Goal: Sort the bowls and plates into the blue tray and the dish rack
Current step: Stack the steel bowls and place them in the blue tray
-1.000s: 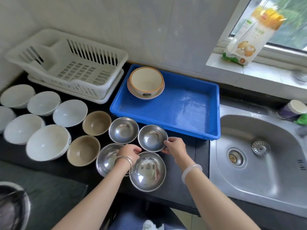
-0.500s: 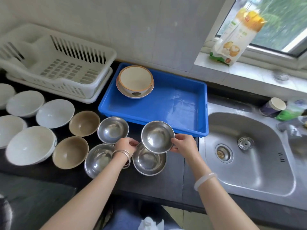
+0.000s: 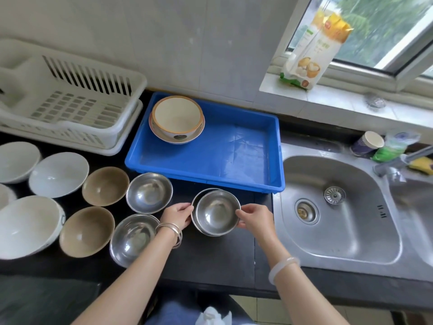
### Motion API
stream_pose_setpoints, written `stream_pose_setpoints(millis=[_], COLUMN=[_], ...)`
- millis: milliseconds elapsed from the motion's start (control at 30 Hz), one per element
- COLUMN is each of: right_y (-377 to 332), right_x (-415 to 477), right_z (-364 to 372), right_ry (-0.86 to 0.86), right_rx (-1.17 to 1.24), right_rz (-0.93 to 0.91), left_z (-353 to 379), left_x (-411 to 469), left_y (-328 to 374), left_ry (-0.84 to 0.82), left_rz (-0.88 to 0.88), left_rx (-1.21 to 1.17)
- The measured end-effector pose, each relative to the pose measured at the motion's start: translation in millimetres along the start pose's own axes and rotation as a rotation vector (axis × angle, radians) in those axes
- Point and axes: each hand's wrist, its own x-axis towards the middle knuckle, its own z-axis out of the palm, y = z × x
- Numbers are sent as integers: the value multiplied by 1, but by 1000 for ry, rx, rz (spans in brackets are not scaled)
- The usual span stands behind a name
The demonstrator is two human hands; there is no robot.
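Near the middle of the frame, both hands hold a small steel bowl (image 3: 216, 211) nested inside a larger steel bowl (image 3: 198, 208) whose rim shows just behind and to the left of it. The left hand (image 3: 179, 215) has its grip clamped on the left rim of the pair, and the right hand (image 3: 255, 218) has its grip clamped on the right rim of the small bowl; whether the stack rests on the dark bench (image 3: 215, 259) or is lifted off it cannot be told. Just above the hands sits the blue tray (image 3: 234, 160), with a cream bowl (image 3: 177, 116) stacked in a patterned bowl (image 3: 178, 134) in its upper left corner. The white dish rack (image 3: 70, 109) stands in the upper left of the frame, just beside the tray. Left of the hands, two more steel bowls lie on the bench, one (image 3: 149, 192) above the other (image 3: 133, 239). Further left are two brown bowls (image 3: 105, 186) (image 3: 86, 231), and at the left edge several white bowls (image 3: 58, 174). The steel sink (image 3: 339, 207) fills the right side, and a food packet (image 3: 314, 48) leans on the window sill in the upper right.
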Motion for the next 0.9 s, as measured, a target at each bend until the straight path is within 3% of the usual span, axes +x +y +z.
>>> stream_pose_setpoints(millis=[267, 533, 900], right_y=[10, 16, -41], right_x=[1, 10, 28], right_z=[8, 19, -22], right_ry=[88, -70, -35], right_rx=[-30, 313, 342], right_rz=[37, 202, -18], left_z=[-1, -5, 12], left_x=[0, 1, 2], left_y=[4, 9, 71], left_ry=[-106, -195, -240], left_rz=[-29, -77, 102], left_rx=[7, -15, -56])
